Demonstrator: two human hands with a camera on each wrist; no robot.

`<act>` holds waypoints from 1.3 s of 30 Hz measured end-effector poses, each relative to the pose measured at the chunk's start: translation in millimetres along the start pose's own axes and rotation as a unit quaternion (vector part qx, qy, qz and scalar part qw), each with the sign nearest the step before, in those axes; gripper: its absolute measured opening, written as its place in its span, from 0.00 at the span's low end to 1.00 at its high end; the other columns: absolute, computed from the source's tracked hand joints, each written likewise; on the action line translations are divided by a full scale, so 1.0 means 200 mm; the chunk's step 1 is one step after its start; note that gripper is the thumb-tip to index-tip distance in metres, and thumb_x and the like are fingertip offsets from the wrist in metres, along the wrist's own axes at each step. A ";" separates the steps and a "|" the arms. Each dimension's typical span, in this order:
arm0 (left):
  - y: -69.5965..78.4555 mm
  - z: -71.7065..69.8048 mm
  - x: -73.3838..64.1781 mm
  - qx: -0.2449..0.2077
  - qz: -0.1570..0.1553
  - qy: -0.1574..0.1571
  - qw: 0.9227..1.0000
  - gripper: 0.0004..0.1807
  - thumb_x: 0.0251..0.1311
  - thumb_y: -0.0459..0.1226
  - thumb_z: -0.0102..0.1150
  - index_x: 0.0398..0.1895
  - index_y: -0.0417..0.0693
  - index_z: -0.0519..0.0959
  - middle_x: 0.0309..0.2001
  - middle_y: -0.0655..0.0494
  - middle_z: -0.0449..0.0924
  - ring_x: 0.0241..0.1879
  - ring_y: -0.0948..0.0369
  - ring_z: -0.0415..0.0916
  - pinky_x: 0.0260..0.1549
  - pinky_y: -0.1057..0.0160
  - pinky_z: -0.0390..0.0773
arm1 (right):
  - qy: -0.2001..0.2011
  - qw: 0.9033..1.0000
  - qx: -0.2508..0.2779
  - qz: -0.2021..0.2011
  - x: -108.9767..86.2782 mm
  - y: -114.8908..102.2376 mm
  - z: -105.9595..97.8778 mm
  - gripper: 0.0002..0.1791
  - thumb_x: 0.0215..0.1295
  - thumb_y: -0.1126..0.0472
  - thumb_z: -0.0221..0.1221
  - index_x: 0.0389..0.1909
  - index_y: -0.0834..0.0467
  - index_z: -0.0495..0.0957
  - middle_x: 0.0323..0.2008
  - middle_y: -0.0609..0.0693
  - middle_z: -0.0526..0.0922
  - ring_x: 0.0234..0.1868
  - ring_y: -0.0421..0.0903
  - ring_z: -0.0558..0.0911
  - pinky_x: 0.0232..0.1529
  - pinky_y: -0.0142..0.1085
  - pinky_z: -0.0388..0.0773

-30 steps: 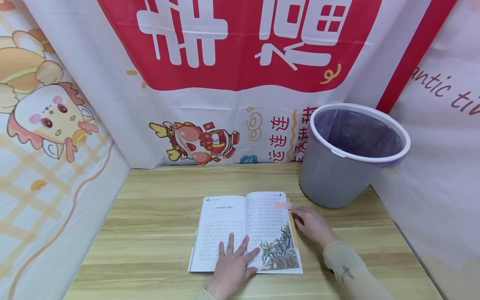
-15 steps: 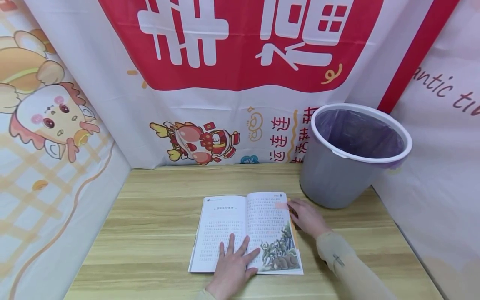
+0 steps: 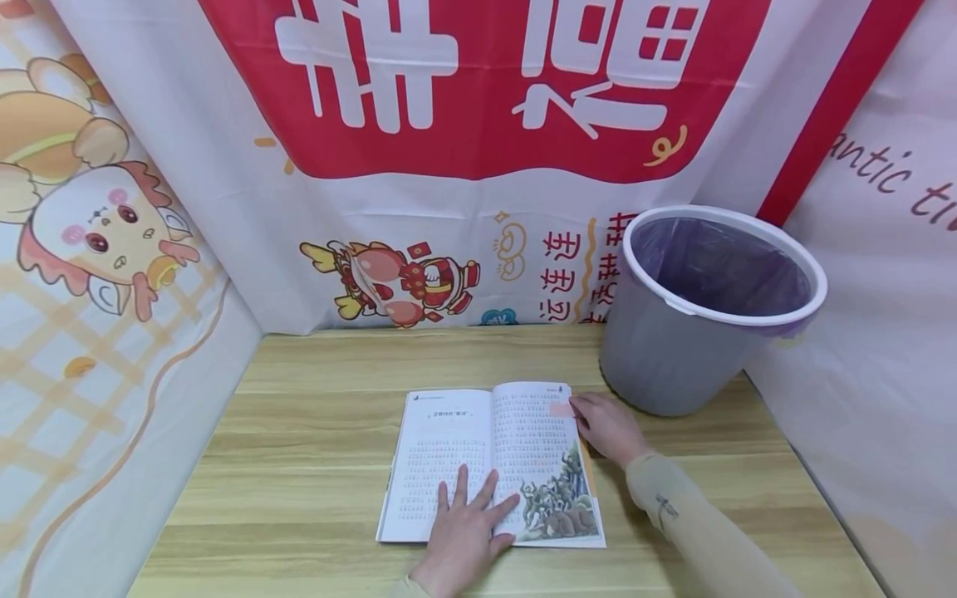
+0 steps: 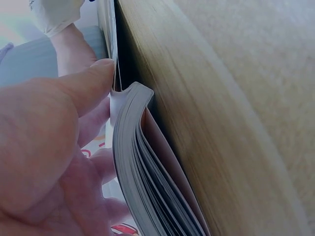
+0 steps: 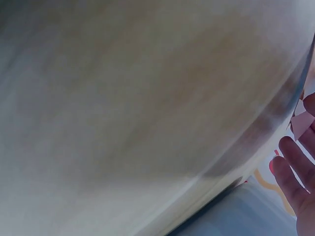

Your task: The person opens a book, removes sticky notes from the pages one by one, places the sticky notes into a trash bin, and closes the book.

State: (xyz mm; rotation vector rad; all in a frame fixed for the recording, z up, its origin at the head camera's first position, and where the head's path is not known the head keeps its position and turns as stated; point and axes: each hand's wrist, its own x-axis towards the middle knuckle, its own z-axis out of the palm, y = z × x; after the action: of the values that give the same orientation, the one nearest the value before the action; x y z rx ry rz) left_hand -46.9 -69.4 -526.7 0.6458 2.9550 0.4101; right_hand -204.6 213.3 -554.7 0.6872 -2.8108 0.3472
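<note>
An open book [image 3: 449, 465] with printed text lies on the wooden table, an illustration at the near corner of its right page. My left hand [image 3: 461, 536] rests on the lower middle of the pages with its fingers spread. The left wrist view shows the book's page edges [image 4: 130, 132] from below, the thumb along them. A pink sticky strip [image 3: 560, 409] lies across the right page's upper outer edge. My right hand [image 3: 611, 429] pinches its outer end. In the right wrist view the pink strip [image 5: 301, 125] shows between thumb and fingers; the fingertips are partly out of frame.
A grey trash bin [image 3: 661, 357] with a white rim and purple liner stands at the table's back right, just beyond my right hand. Printed cloth [image 3: 449, 199] hangs behind the wooden table [image 3: 299, 465] and on both sides.
My right hand has moved slightly left and away from me, from beside the strip onto its outer end. The left hand and the book stay about where they were.
</note>
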 end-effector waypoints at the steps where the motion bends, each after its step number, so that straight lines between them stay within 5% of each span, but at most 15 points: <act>1: 0.00 0.00 0.00 0.000 0.000 -0.001 1.000 0.28 0.61 0.57 0.59 0.66 0.70 0.75 0.72 0.51 0.63 0.70 0.31 0.50 0.61 0.24 0.52 | 0.002 1.000 -0.003 -0.006 0.00 0.00 0.00 0.21 0.61 0.61 0.68 0.54 0.63 0.82 0.49 0.57 0.84 0.51 0.55 0.82 0.55 0.50 0.78; 22: 0.01 0.01 0.00 0.008 -0.005 -0.005 1.000 0.28 0.61 0.57 0.60 0.66 0.71 0.75 0.72 0.51 0.63 0.71 0.31 0.49 0.61 0.24 0.51 | 0.071 0.988 0.003 -0.135 0.02 0.06 -0.15 0.09 0.52 0.68 0.71 0.36 0.57 0.88 0.36 0.51 0.87 0.37 0.50 0.85 0.35 0.47 0.82; 29: 0.01 0.01 0.00 0.003 -0.004 -0.001 1.000 0.28 0.61 0.57 0.60 0.65 0.70 0.75 0.72 0.51 0.63 0.70 0.31 0.49 0.61 0.24 0.51 | 0.072 0.988 0.009 -0.133 0.03 0.07 -0.18 0.07 0.56 0.61 0.72 0.36 0.56 0.88 0.36 0.49 0.87 0.37 0.50 0.85 0.36 0.47 0.81; 39: 0.01 0.02 0.00 0.007 -0.007 -0.007 1.000 0.28 0.60 0.57 0.60 0.65 0.72 0.75 0.72 0.52 0.63 0.71 0.31 0.49 0.61 0.24 0.52 | 0.033 0.996 0.031 -0.075 0.03 0.06 -0.24 0.05 0.59 0.63 0.70 0.36 0.58 0.87 0.35 0.49 0.87 0.38 0.50 0.83 0.41 0.48 0.81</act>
State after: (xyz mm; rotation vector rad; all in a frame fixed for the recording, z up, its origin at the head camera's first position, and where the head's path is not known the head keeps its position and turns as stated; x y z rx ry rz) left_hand -45.9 -67.3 -529.4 0.6274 2.9493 0.3816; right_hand -207.7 235.0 -508.9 0.8783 -2.6763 0.4219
